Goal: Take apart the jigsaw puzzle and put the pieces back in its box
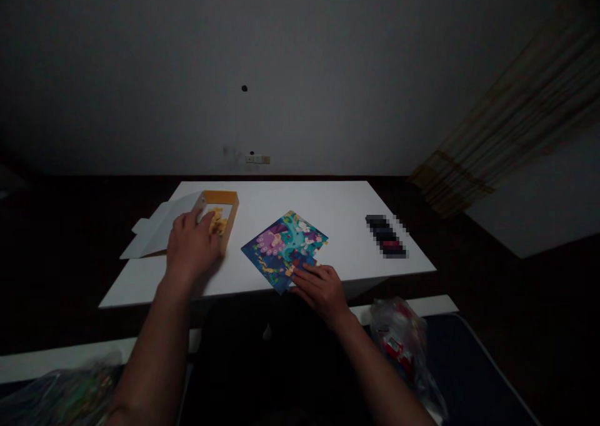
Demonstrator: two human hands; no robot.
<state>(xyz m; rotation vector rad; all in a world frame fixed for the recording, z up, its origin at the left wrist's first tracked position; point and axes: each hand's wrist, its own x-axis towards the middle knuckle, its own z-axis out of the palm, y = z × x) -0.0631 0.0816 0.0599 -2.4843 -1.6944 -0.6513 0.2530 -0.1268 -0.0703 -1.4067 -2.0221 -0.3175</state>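
Jigsaw puzzle (284,248): teal, purple, navy pattern; box rim (220,197) orange.

A brightly coloured jigsaw puzzle (281,245) in blue, teal and purple is laid flat near the middle of the table (337,207), turned at an angle to the edges, with one corner pointing toward the front edge. Its near right side is left uneven. Just left of it, toward the back edge, a shallow orange-rimmed cardboard box (220,196) is set down, with yellowish puzzle pieces (217,221) heaped inside.

A home — curtain (510,113), wall socket (257,159)
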